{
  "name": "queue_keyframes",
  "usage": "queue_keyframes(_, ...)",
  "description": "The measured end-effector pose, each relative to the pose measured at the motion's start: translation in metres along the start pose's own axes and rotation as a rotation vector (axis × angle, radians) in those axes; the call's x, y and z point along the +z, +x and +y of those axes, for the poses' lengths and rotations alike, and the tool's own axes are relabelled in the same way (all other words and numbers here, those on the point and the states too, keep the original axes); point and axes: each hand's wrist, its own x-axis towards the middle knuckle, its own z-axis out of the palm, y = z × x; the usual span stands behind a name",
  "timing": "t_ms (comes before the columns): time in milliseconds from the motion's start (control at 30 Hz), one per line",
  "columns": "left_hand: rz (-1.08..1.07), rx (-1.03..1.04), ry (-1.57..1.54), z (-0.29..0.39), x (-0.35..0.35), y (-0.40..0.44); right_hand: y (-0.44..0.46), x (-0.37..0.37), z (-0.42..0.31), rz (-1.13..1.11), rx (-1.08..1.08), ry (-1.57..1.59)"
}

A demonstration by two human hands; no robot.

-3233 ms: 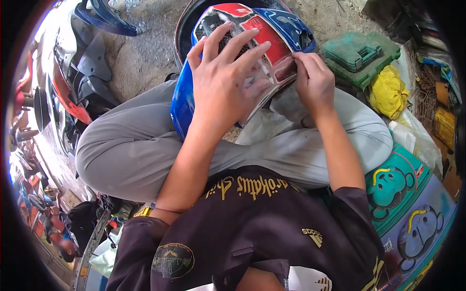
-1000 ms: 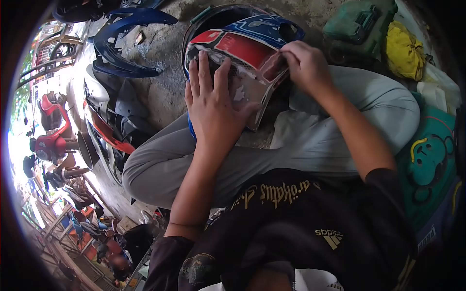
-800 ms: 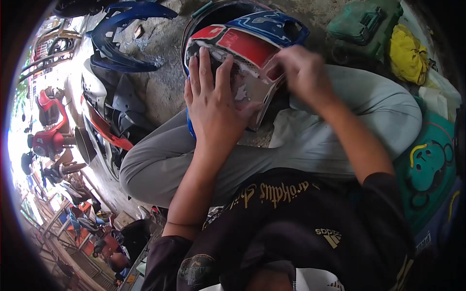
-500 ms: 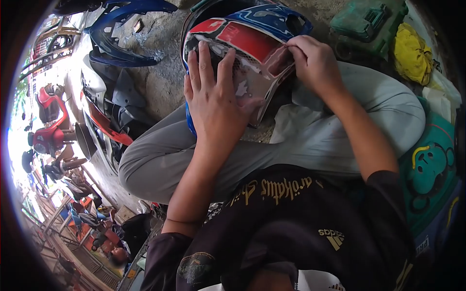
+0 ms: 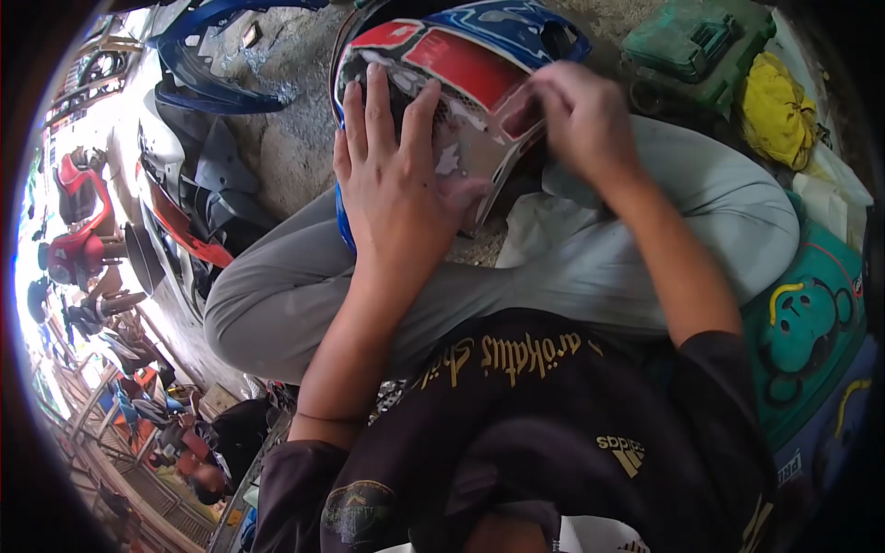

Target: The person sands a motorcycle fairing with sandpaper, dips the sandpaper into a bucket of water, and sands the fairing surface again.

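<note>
A curved panel (image 5: pixel 466 72) in blue, red and worn grey lies in front of my crossed legs, over a dark round basin (image 5: pixel 346 35). My left hand (image 5: pixel 395 166) rests on the panel's grey, scraped part with its fingers spread. At the panel's right edge, by the small dark red patch, is my right hand (image 5: pixel 583 120), blurred by motion. Its thumb and fingers are pinched together at that edge. Anything small between them is hidden.
Blue fairing parts (image 5: pixel 217 97) lie at the upper left, above grey and red panels (image 5: pixel 189 230). At the right are a green case (image 5: pixel 687 41), a yellow bundle (image 5: pixel 779 111) and a teal mat (image 5: pixel 811 323). Another person (image 5: pixel 207 475) is at the lower left.
My right hand has moved back and forth along the panel's right edge. My left hand stays spread on the panel. The whole view has shifted slightly.
</note>
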Motion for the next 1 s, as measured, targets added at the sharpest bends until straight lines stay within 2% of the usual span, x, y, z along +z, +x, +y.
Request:
queue_keyframes(33, -0.002, 0.001, 0.0, 0.0, -0.001, -0.002, 0.004, -0.002, 0.004, 0.025, 0.091, 0.001)
queue_keyframes(100, 0.015, -0.005, -0.007, 0.001, -0.001, 0.0, -0.009, 0.004, -0.017, -0.028, -0.103, 0.028)
queue_keyframes(167, 0.015, -0.019, -0.012, 0.002, -0.002, -0.002, -0.018, 0.009, -0.031, -0.064, -0.179, -0.001)
queue_keyframes(233, 0.02, -0.031, -0.022, 0.004, -0.005, -0.001, -0.003, 0.004, -0.006, 0.01, -0.117, -0.006)
queue_keyframes(300, 0.018, -0.033, -0.028, 0.004, -0.003, -0.004, 0.007, -0.004, 0.012, 0.002, 0.132, -0.018)
queue_keyframes(367, 0.029, -0.022, -0.031, 0.004, -0.002, 0.001, -0.001, -0.003, -0.012, -0.111, -0.141, 0.053)
queue_keyframes(400, 0.03, -0.026, -0.028, 0.004, -0.002, 0.001, -0.011, 0.005, -0.03, -0.086, -0.249, -0.018)
queue_keyframes(500, 0.031, -0.035, -0.044, 0.002, -0.003, 0.0, -0.003, 0.004, -0.022, -0.038, -0.116, -0.005)
queue_keyframes(533, 0.029, -0.033, -0.047, 0.001, -0.004, -0.001, 0.003, -0.001, -0.007, -0.061, 0.151, -0.01)
queue_keyframes(567, 0.023, -0.029, -0.052, 0.001, -0.005, -0.003, 0.006, -0.003, 0.001, -0.04, 0.261, 0.065)
queue_keyframes(667, 0.038, -0.037, -0.048, 0.002, -0.003, 0.001, -0.018, 0.008, -0.033, -0.131, -0.226, -0.072)
queue_keyframes(767, 0.029, -0.045, -0.043, 0.003, -0.003, 0.0, -0.005, 0.001, -0.018, -0.085, -0.138, -0.029)
queue_keyframes(833, 0.01, -0.053, -0.045, 0.002, -0.004, -0.006, 0.008, -0.009, 0.006, -0.064, 0.205, -0.042)
queue_keyframes(933, 0.032, -0.061, -0.064, 0.003, -0.002, -0.002, -0.008, 0.001, -0.028, -0.097, -0.107, 0.01)
queue_keyframes(1000, 0.038, -0.06, -0.068, 0.003, -0.002, -0.002, -0.014, 0.006, -0.035, -0.111, -0.093, 0.027)
